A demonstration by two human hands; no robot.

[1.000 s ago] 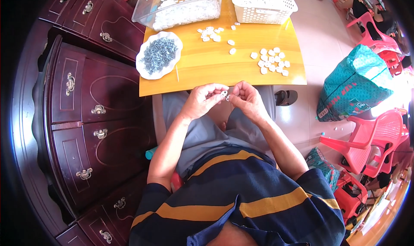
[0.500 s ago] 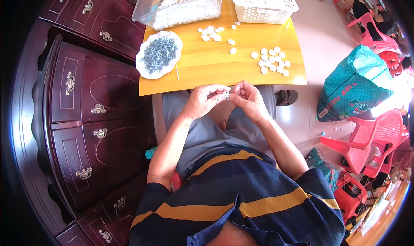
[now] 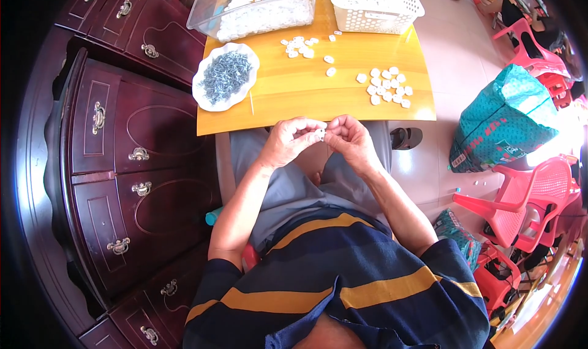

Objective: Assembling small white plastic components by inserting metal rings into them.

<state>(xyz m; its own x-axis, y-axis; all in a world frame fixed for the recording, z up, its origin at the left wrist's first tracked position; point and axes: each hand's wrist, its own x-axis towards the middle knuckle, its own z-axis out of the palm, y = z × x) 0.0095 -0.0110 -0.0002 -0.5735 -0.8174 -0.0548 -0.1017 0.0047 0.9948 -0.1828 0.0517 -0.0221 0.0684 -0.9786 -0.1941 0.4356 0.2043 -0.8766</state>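
Just past the near edge of the table, over my lap, my left hand [image 3: 290, 142] pinches a small white plastic piece [image 3: 320, 134] with dark holes between thumb and forefinger. My right hand [image 3: 351, 142] meets it from the other side, thumb and forefinger pressed together at the edge of the piece. Whatever lies between those right fingertips is too small to make out. On the table, a scalloped white plate [image 3: 199, 92] bears a heap of dark metal screws [image 3: 225, 76]. Similar white pieces lie in a loose group [image 3: 386, 86] at the right and in a smaller cluster [image 3: 299, 46] farther back.
A clear plastic bin [image 3: 203, 19] and a white perforated basket [image 3: 375, 22], both holding white pieces, stand at the table's back. A thin white stick [image 3: 252, 103] lies beside the plate. Dark wooden drawers [image 3: 153, 141] flank me left; a teal bag [image 3: 499, 119] and red chairs [image 3: 517, 196] are right.
The white piece has turned slightly between my fingertips, and my right fingers have shifted a little toward my left hand. Everything on the table stays put.
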